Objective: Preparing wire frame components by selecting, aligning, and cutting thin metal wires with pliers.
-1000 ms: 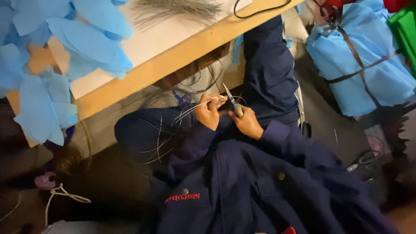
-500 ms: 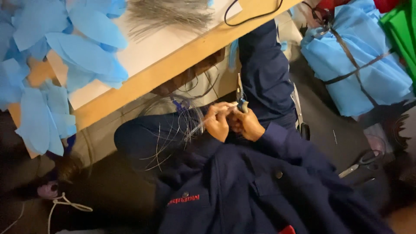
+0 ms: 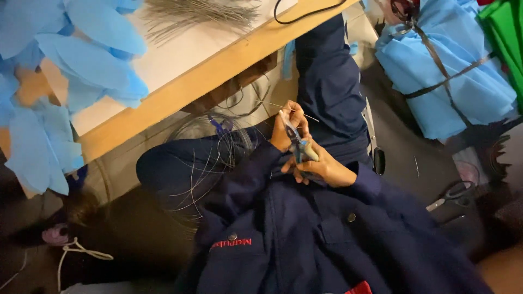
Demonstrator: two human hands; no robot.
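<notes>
My left hand (image 3: 284,129) pinches a thin grey wire (image 3: 298,110) whose end sticks out to the right. Just below it, my right hand (image 3: 321,167) grips small pliers (image 3: 297,144) with blue and grey handles, their jaws up against the left fingers. Both hands sit over my lap in dark navy sleeves. A loose coil of thin wire (image 3: 210,142) lies on my left thigh, strands trailing down.
A wooden-edged table (image 3: 218,65) carries blue petal-shaped cut-outs (image 3: 81,49), a bundle of cut wires (image 3: 199,13) and a black cable (image 3: 305,15). At right lie a strapped blue fabric bundle (image 3: 452,81), green fabric (image 3: 504,38), scissors (image 3: 449,196) and a second pair (image 3: 373,148).
Both hands have shifted slightly right. The pliers, earlier pointing up from the hands, now lie lower with the jaws at the left fingers. The view has drifted a little.
</notes>
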